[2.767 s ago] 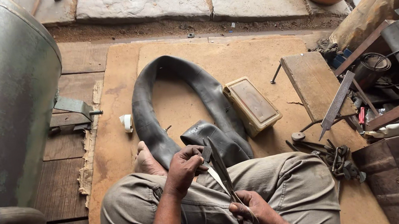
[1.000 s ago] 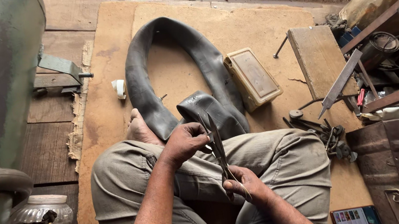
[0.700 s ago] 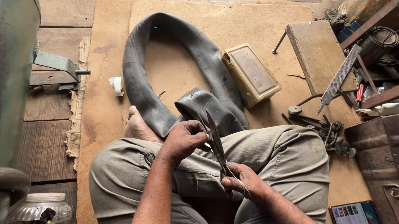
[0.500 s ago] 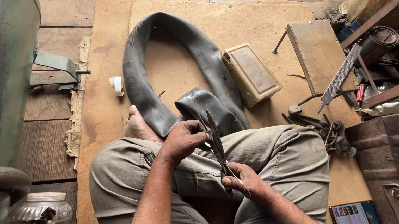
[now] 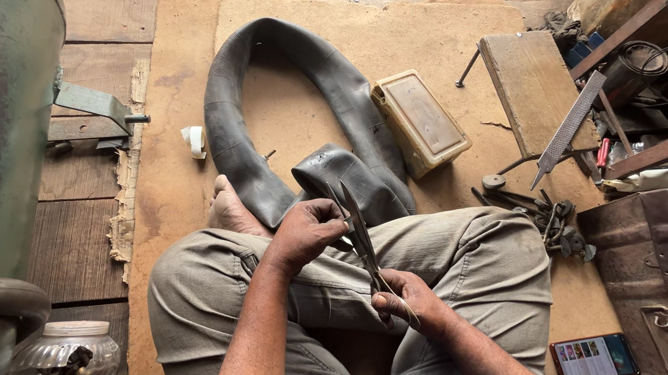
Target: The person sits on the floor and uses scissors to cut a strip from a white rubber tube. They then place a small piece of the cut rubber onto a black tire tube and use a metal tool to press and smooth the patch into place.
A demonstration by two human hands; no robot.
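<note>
Over the lap, the left hand (image 5: 306, 234) pinches the folded end of the limp, floppy rubber inner tube (image 5: 253, 120), best gripped near the fold, while the right hand (image 5: 408, 300) clasps long scissors (image 5: 362, 236).

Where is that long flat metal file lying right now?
The long flat metal file lies at the right of the head view, slanting off the lower edge of the small wooden board, right of the tan rectangular tin.
</note>
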